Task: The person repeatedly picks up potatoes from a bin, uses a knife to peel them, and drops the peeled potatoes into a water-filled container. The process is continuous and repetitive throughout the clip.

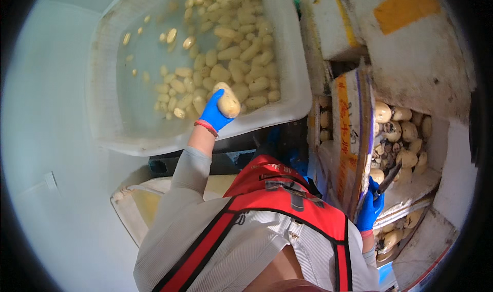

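My left hand (216,113), in a blue glove, holds a pale lotus root segment (228,101) over the near edge of a large white tub (200,134). Many similar segments (230,53) lie in the cloudy water of the tub, some near the surface. At the right, my right hand (371,207), also gloved in blue, is closed around the handle of a knife (389,177) with a dark blade. The blade points up over a white foam box (439,145) of lotus root pieces (409,132) with dark marks and small cut ends.
A foam board with orange tape (342,138) stands upright between tub and box. More foam boxes (408,61) are stacked at the upper right. Below the open box, another holds lotus roots (393,240). A pale container (131,211) stands below the tub at the left.
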A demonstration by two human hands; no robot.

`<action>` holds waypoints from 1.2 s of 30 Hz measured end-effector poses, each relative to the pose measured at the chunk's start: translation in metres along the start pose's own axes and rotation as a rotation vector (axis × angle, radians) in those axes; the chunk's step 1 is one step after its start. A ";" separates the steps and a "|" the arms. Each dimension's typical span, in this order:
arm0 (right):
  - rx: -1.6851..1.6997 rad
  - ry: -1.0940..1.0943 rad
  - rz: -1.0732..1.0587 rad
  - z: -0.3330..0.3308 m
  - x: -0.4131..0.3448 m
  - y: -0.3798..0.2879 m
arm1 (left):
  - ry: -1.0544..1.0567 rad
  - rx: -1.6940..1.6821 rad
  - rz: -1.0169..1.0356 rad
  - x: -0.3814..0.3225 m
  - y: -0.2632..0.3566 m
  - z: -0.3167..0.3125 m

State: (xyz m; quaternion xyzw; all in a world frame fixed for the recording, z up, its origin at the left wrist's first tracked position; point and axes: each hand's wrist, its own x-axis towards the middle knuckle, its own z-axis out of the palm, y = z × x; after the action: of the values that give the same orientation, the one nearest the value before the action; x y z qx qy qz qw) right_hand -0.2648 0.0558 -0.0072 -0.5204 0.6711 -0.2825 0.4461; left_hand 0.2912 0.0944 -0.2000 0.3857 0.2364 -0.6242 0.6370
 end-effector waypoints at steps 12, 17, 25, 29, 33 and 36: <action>-0.034 0.037 0.033 -0.003 0.009 0.013 | 0.387 1.204 0.019 0.112 0.092 -0.179; -0.088 0.082 0.051 -0.006 0.003 0.016 | 0.176 2.567 -0.305 0.057 0.101 -0.088; -0.155 0.167 0.095 -0.011 0.003 0.021 | 0.078 2.528 -0.547 0.087 0.081 -0.123; -0.089 0.132 0.041 -0.001 0.006 0.011 | 0.241 2.478 -0.676 0.092 0.079 -0.156; -0.074 0.149 0.064 0.012 0.003 -0.006 | 0.078 2.317 -0.881 0.085 0.081 -0.147; -0.012 0.177 0.031 0.016 0.003 0.003 | -0.101 2.345 -0.586 0.092 0.089 -0.078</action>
State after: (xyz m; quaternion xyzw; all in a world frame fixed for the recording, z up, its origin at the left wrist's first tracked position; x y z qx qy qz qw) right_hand -0.2517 0.0549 -0.0176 -0.4858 0.7174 -0.3165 0.3862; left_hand 0.4018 0.0930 -0.3007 0.6361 -0.4199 -0.5941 -0.2569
